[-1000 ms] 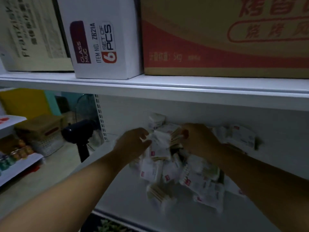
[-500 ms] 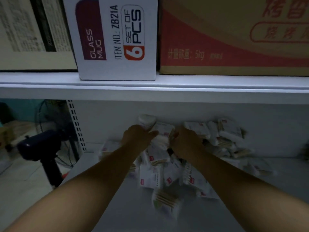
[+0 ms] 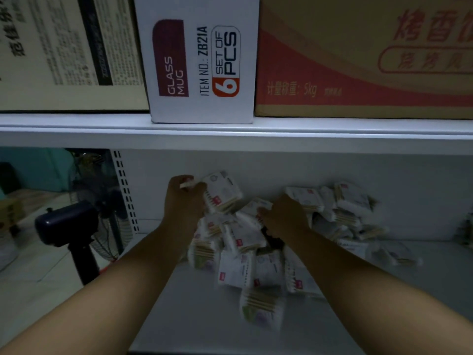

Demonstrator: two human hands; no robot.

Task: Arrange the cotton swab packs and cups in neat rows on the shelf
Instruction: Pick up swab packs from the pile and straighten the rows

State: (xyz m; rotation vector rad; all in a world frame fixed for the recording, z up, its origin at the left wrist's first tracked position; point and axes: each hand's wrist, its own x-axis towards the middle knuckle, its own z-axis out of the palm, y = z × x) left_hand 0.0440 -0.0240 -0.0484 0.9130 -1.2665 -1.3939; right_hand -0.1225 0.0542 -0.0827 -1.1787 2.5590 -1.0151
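A loose heap of white cotton swab packs [image 3: 245, 254] with small red labels lies on the dim white shelf [image 3: 194, 324]. More packs [image 3: 343, 208] lean against the back wall to the right. My left hand [image 3: 181, 201] grips a stack of packs [image 3: 222, 193] lifted at the back left of the heap. My right hand [image 3: 281, 216] reaches into the middle of the heap, its fingers curled round a pack [image 3: 256, 207]. No cups are in view.
The upper shelf board [image 3: 230, 134] hangs just above my hands and carries a white glass-mug box [image 3: 202, 60], a red-and-tan carton [image 3: 363, 55] and a printed carton [image 3: 69, 52]. A dark standing fan [image 3: 66, 224] is on the floor at the left.
My left hand has risen toward the back left with a stack of packs. My right hand has shifted right into the heap. The camera has moved closer.
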